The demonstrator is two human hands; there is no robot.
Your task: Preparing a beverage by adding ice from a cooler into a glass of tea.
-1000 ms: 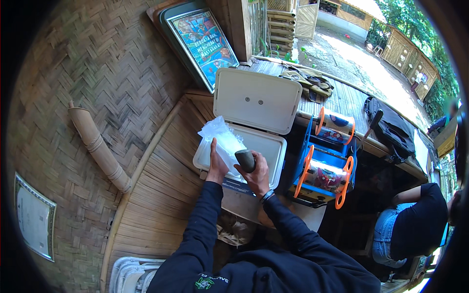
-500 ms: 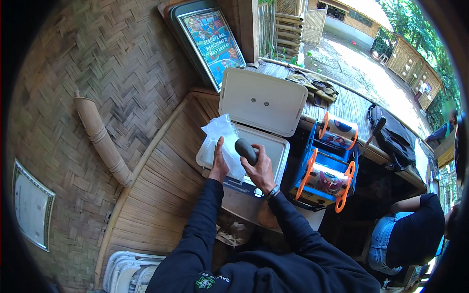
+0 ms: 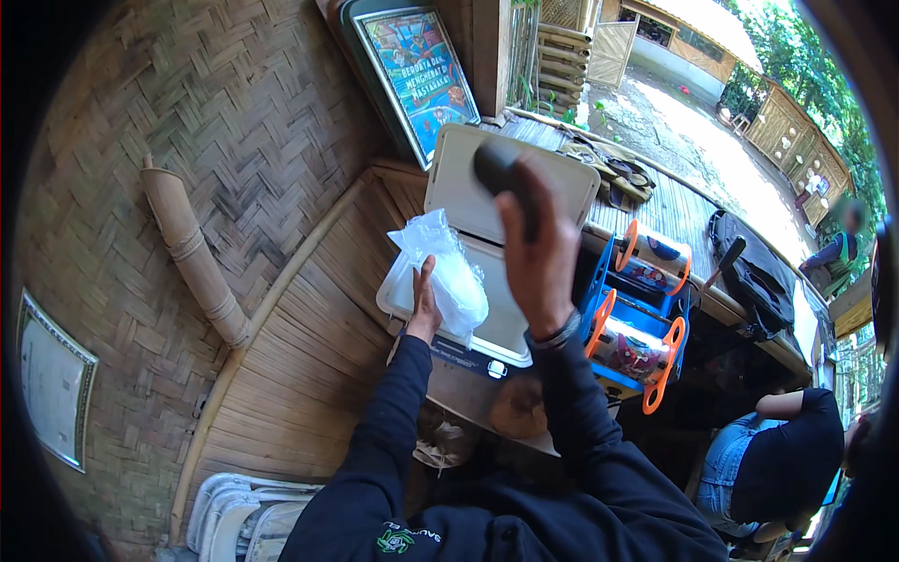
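A clear plastic bag of whitish ice (image 3: pixel 451 286) is tilted above the open cooler box (image 3: pixel 510 350). My left hand (image 3: pixel 426 304) grips its left side, thumb pointing up. Raised in front of the cooler's upright white lid (image 3: pixel 567 187), my right hand (image 3: pixel 543 258) is closed around a dark, rounded stone (image 3: pixel 494 169). Motion blurs the stone and the right fingers. A gap separates the stone from the bag. The right hand and forearm hide part of the cooler's right side.
Right of the cooler stands a blue sealing machine (image 3: pixel 646 304) with orange reel discs and printed film. A black backpack (image 3: pixel 758 272) lies on the bamboo counter (image 3: pixel 679 208). A person (image 3: pixel 782 459) bends over at the lower right. Stacked white chairs (image 3: pixel 248 515) stand lower left.
My right hand has lifted the stone up and away from the bag. The bag stays in my left hand, turned a little, with more of its front showing.
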